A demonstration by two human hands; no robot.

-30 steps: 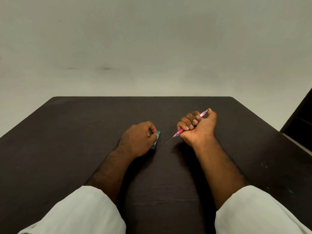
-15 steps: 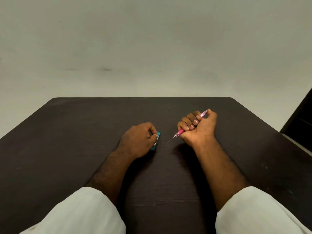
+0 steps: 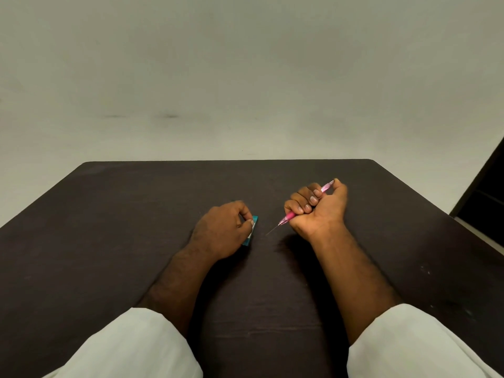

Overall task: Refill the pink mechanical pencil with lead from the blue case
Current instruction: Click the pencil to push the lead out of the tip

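Head view: right hand (image 3: 320, 211) clenches the pink mechanical pencil (image 3: 289, 215) in a fist, thin tip pointing left. Left hand (image 3: 222, 230) grasps the small blue case (image 3: 252, 231) on the dark table (image 3: 109, 214).

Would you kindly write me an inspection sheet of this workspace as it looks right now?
Surface: dark brown wooden table, matte, with a few pale specks near its right edge.
Job's things: slim pink mechanical pencil, thin tip pointing down-left just above the table; small blue plastic lead case, resting on the table.
Clutter: nothing seen.
Grippers: right hand fisted round the pencil, thumb by its rear end; left hand pinching the case.
Cables: nothing seen.
Surroundings: plain pale wall behind; dark furniture edge at far right; white sleeves on both arms.
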